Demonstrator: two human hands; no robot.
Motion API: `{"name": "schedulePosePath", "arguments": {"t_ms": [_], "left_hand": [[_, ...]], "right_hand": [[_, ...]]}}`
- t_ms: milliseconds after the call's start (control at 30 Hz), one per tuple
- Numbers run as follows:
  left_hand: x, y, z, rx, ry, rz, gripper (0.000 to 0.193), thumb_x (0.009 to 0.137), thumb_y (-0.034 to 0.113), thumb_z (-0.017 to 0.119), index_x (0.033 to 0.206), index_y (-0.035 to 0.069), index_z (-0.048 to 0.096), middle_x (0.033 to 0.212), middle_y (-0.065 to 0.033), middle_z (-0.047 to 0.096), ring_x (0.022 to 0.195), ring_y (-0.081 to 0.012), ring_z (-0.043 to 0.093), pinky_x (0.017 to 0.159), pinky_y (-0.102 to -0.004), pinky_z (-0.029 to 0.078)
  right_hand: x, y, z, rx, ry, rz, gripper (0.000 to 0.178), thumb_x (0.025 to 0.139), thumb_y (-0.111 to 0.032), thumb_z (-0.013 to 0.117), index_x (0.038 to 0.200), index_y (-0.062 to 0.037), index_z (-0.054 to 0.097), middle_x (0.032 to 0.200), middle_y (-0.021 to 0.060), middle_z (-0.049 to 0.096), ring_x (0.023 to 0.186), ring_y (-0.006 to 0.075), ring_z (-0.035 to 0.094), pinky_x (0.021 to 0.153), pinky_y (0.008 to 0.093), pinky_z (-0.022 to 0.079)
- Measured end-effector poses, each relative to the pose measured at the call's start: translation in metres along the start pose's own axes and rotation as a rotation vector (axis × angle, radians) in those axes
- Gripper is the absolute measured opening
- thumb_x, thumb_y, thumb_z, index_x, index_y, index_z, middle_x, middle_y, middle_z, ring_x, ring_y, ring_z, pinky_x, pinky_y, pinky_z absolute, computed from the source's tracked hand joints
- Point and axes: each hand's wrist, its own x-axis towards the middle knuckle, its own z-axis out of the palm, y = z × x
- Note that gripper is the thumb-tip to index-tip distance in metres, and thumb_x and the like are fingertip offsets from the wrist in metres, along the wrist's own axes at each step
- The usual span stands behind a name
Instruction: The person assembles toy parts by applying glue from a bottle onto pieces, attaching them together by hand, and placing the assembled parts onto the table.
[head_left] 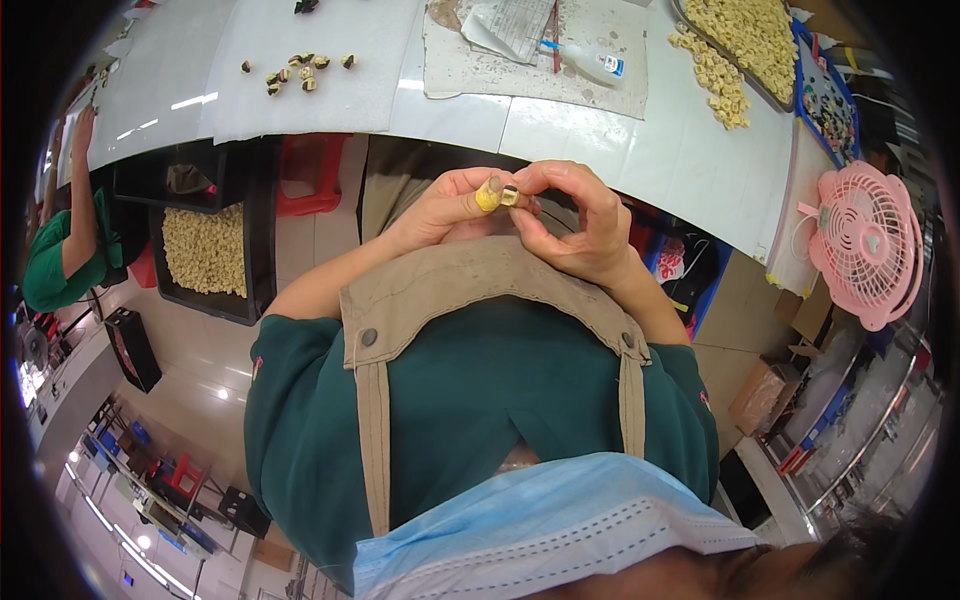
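Far left, a co-worker in a green top, much cut off by the dark rim. Right of there, below table height, a black crate full of small cream pieces, its floor hidden. On the far side, atop the white table, a loose group of dark-and-cream pieces, too small for any detail. Beneath the table edge, a red plastic stool, partly covered.

At centre, before the apron, the left hand, fingers curled, thumb wrapped in yellow and pressed close to a small block. Block pale cream with blackish bands, squarish, shown mostly from one face; underside and rear hidden by fingers. Pinched at the left thumb, just above the table's near edge line. From the right, the right hand, index finger and thumb bent in to the block; whether gripping or merely touching, impossible to tell.

Farther right, on the table, a clear squeeze bottle lying on its side; then a tray heaped with cream pieces, cut off at the top. Far right, a pink fan.
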Motion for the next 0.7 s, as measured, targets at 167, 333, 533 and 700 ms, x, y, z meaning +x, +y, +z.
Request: {"name": "schedulePosePath", "arguments": {"t_ms": [167, 333, 533, 700], "left_hand": [[-0.002, -0.004, -0.003, -0.070, 0.016, -0.016, 0.030, 0.088, 0.021, 0.056, 0.108, -0.002, 0.054, 0.105, -0.0128, 0.058, 0.100, -0.0180, 0.055, 0.091, -0.0325, 0.042], [-0.003, 0.009, -0.001, 0.195, 0.143, 0.034, 0.024, 0.087, 0.019, 0.058, 0.101, 0.000, 0.058, 0.100, -0.0092, 0.060, 0.095, -0.0158, 0.056, 0.087, -0.0297, 0.042], [-0.005, 0.094, -0.033, 2.245, 0.573, 0.985, 0.025, 0.065, 0.009, 0.066, 0.090, 0.011, 0.063, 0.095, -0.0028, 0.057, 0.097, -0.0223, 0.053, 0.091, -0.0407, 0.033], [-0.007, 0.132, -0.053, 2.638, 0.873, 0.795, 0.029, 0.071, 0.012, 0.061, 0.101, 0.015, 0.062, 0.103, 0.0004, 0.056, 0.104, -0.0207, 0.051, 0.095, -0.0501, 0.025]], "right_hand": [[0.005, -0.001, 0.003, -0.032, -0.018, -0.073, 0.057, 0.061, 0.012, 0.068, 0.110, -0.0009, 0.041, 0.088, 0.0140, 0.060, 0.078, 0.0224, 0.063, 0.067, 0.0285, 0.052], [0.005, 0.002, 0.007, 0.012, 0.029, 0.038, 0.052, 0.062, 0.006, 0.070, 0.107, -0.0028, 0.048, 0.090, 0.0124, 0.061, 0.076, 0.0231, 0.062, 0.067, 0.0288, 0.051], [0.017, -0.001, -0.004, -0.117, -0.079, 0.141, 0.044, 0.065, 0.001, 0.071, 0.105, -0.0014, 0.053, 0.094, 0.0125, 0.060, 0.086, 0.0262, 0.059, 0.075, 0.0306, 0.048], [0.015, 0.000, -0.004, -0.126, -0.057, 0.237, 0.031, 0.068, 0.002, 0.068, 0.098, -0.0007, 0.058, 0.092, 0.0124, 0.061, 0.083, 0.0241, 0.060, 0.072, 0.0288, 0.048]]}}
